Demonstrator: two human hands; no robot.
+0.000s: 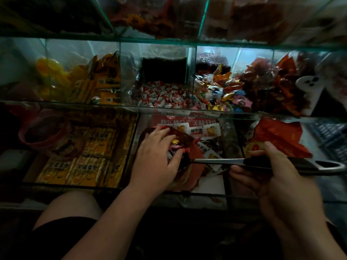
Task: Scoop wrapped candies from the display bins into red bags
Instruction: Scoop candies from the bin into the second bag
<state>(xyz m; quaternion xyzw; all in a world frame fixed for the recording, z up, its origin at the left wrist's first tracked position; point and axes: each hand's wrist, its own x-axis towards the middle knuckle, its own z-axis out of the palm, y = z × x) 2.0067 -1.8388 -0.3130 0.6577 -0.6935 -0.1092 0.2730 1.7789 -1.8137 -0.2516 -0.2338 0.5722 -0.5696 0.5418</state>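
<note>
My left hand (pixel 157 154) reaches into the middle lower bin (pixel 210 184), its fingers curled over a few wrapped candies (pixel 175 144) lying on the dark scoop head (pixel 180 136). A red bag (pixel 197 166) lies under that hand. The scoop's metal shaft (pixel 217 161) runs right to a black handle (pixel 304 165), which my right hand (pixel 272 177) grips. The same hand's thumb pins crumpled red bags (pixel 277 136) against the handle. Bins of mixed wrapped candies (pixel 223 94) and red-and-white candies (pixel 161 96) sit one shelf up.
Glass dividers and shelf edges (pixel 169 107) separate the bins. Yellow egg-roll packs (pixel 90 147) and a red bowl (pixel 45 132) fill the lower left bin. Red snack packets (pixel 277 81) and a white scoop (pixel 309 87) lie upper right. Printed snack packs (pixel 204 130) lie behind the scoop.
</note>
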